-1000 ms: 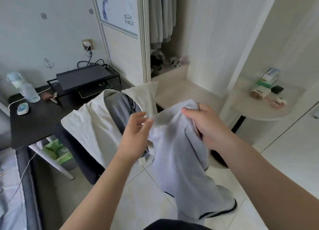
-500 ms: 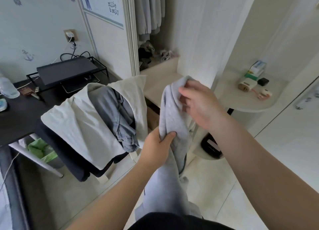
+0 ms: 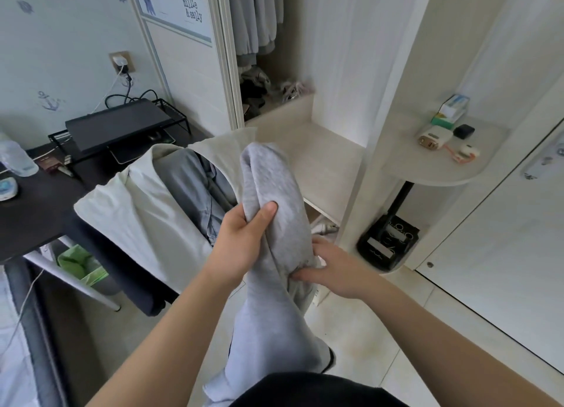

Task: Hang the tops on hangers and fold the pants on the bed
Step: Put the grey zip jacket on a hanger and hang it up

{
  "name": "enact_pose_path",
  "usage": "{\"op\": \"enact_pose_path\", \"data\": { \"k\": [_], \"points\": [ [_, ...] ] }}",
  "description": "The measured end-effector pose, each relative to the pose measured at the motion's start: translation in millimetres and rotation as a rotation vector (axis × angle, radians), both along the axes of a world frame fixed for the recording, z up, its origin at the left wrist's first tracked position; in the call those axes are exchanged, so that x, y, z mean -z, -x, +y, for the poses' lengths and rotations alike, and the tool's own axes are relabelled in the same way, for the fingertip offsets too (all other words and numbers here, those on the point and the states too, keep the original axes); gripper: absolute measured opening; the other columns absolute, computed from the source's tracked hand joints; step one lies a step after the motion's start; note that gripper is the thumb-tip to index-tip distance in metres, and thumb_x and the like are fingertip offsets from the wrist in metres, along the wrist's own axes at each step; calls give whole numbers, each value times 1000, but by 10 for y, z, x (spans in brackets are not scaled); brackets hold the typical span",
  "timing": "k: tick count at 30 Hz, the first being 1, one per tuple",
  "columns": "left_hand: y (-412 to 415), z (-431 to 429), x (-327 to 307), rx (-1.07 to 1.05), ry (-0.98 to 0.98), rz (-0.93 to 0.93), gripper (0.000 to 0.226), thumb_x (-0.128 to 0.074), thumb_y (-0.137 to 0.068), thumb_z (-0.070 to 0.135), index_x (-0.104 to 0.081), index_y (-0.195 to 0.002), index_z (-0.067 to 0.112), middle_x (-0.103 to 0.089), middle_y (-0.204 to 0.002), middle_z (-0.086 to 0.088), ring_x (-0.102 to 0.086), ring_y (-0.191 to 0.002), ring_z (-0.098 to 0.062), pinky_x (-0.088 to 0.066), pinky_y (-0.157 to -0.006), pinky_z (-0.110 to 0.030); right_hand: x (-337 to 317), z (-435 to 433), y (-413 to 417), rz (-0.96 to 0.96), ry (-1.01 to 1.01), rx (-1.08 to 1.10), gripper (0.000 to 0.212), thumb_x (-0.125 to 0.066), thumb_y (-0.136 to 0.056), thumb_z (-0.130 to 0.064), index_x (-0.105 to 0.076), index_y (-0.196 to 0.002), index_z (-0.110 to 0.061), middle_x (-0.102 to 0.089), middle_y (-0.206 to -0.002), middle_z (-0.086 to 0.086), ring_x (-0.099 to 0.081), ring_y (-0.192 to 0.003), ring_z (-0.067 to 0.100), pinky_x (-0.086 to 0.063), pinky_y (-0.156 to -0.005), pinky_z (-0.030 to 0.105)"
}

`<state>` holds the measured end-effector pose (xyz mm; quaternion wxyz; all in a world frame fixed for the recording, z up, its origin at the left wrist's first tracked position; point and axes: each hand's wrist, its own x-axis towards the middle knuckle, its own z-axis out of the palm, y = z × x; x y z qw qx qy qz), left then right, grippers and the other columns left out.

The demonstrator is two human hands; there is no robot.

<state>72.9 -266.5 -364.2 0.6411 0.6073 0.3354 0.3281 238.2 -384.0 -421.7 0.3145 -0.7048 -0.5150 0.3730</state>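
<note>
A pair of light grey pants (image 3: 274, 193) hangs bunched in front of me, its legs trailing down to the floor. My left hand (image 3: 244, 242) grips the pants near the top, thumb pressed on the cloth. My right hand (image 3: 332, 266) holds the fabric lower down, at the right side, fingers pinching a fold. Behind the pants, a cream top (image 3: 146, 223), a blue-grey garment (image 3: 195, 193) and a dark one (image 3: 122, 272) lie draped over a chair back. More clothes (image 3: 253, 13) hang in the open wardrobe. No hanger shows in view.
A black desk (image 3: 36, 217) at left carries a monitor stand (image 3: 119, 126), a bottle (image 3: 15, 159) and cables. A rounded shelf (image 3: 433, 168) at right holds small boxes and gadgets. A black bag (image 3: 387, 245) stands under it. The bed edge (image 3: 18, 345) runs along the far left.
My right hand left the top of the pants and dropped to grip them lower at the right. My left hand slid up to hold the upper part.
</note>
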Motion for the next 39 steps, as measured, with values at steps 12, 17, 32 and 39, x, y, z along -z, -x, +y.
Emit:
{"op": "enact_pose_path", "data": {
  "k": [12, 17, 32, 39],
  "points": [
    [153, 504, -28, -265, -176, 358, 31, -71, -92, 43, -65, -93, 13, -61, -80, 6, -58, -63, -5, -47, -67, -28, -420, 226, -68, -126, -229, 196, 44, -62, -98, -37, -44, -61, -20, -44, -47, -15, -38, -47, 3, -33, -53, 24],
    [155, -29, 66, -199, -380, 288, 22, -79, -85, 30, -61, -97, 27, -66, -88, 13, -61, -77, 0, -48, -67, -13, -655, 383, -47, 4, -349, 318, 48, -62, -98, -30, -44, -64, -2, -42, -51, -2, -39, -49, 10, -33, -51, 25],
    [56, -254, 700, -100, -371, 476, 35, -55, -103, 33, -46, -70, 25, -47, -57, 11, -43, -58, -9, -33, -56, -23, -974, 545, -149, 469, -464, 524, 42, -65, -90, -41, -73, -96, 0, -76, -100, 19, -73, -100, 31, -57, -95, 50],
    [181, -128, 425, -221, -255, 241, 40, -50, -105, 31, -43, -77, 4, -39, -65, -1, -40, -63, -18, -38, -62, -45, -692, 397, -299, -35, -365, 444, 29, -67, -92, -21, -61, -120, -26, -60, -123, -12, -52, -111, -9, -39, -99, 14]
  ]
}}
